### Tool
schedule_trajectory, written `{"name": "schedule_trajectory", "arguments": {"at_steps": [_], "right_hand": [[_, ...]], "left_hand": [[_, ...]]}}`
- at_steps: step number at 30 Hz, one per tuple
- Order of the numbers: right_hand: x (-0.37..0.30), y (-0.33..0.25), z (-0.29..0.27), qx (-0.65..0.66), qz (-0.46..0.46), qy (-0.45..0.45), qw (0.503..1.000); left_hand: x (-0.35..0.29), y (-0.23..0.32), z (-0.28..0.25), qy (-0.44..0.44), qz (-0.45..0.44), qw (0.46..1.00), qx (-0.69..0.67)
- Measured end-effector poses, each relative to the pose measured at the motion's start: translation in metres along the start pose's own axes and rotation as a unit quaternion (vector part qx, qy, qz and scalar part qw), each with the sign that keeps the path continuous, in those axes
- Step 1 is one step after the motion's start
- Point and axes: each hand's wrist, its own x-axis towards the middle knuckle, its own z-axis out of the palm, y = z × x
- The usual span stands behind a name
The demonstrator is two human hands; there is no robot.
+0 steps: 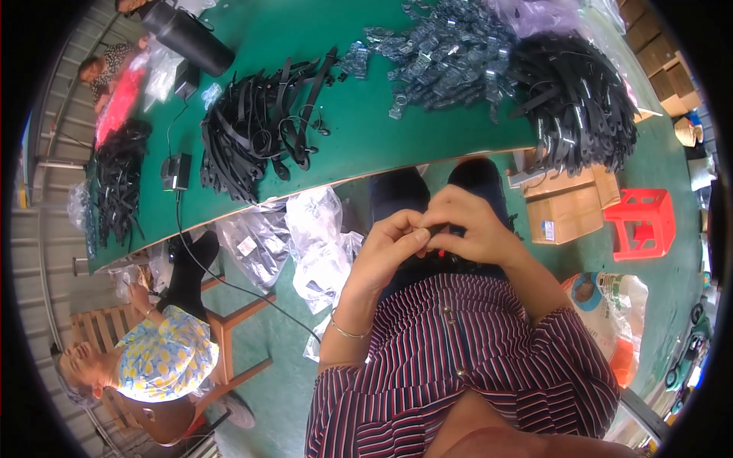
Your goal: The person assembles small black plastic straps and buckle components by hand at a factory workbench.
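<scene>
Above my lap, my left hand (pixel 395 248) and my right hand (pixel 467 225) meet, fingers pinched together around a small black piece (pixel 435 229). The fingers cover most of it, so its kind cannot be made out. Beyond the hands, on the green table (pixel 366 145), lies a loose heap of black straps (pixel 248 126) with some loops and end pieces. A second, thicker heap of black straps (pixel 573 103) hangs over the table edge at the right. Between the heaps, farther back, spreads a pile of small dark parts in clear wrapping (pixel 458 57).
A black bottle (pixel 191 38) and a black corded box (pixel 175 172) are on the table's left side. Plastic bags (pixel 317 244) lie below its edge. A cardboard box (pixel 569 210), red stool (pixel 645 223) and sack (pixel 618 320) stand right. Another person (pixel 164 355) sits left.
</scene>
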Motion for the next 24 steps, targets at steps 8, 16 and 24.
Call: {"name": "schedule_trajectory", "arguments": {"at_steps": [8,16,24], "right_hand": [[-0.005,-0.001,-0.008,-0.044,0.064,0.031,0.997],[-0.011,-0.011,-0.001,0.168,0.118,-0.045,0.978],[-0.022,-0.007,0.01,0.458,0.123,0.044,0.879]], "left_hand": [[-0.004,0.002,0.006,0.064,0.079,0.99,0.099],[-0.005,0.004,0.004,-0.058,0.07,0.971,0.22],[-0.005,-0.002,0.009,-0.099,0.015,0.99,-0.096]]}}
